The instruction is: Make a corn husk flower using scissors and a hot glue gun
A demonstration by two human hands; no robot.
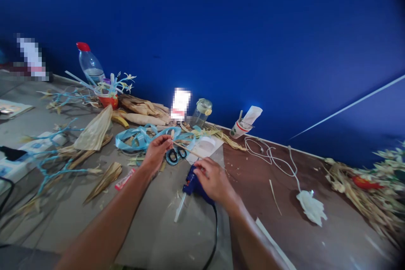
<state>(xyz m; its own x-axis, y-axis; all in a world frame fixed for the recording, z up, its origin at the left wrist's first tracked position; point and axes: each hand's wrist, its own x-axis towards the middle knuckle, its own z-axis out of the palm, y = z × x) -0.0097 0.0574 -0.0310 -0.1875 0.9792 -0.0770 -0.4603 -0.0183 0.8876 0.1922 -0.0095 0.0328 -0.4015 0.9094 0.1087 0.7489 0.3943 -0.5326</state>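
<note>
A thin wooden stick slants between my hands above the table. My left hand pinches its upper left end, where a small pale tip shows at the fingertips. The fingers of my right hand are closed around the other end. Below that hand lies a blue glue gun, with a whitish glue stick poking out of its back. Black-handled scissors rest just beyond my left fingers. Past them is a coil of light blue ribbon.
Dried corn husks and blue-wrapped branches spread across the left side. A clear jar, a white cup and a red-capped bottle stand along the blue wall. A white cable lies to the right.
</note>
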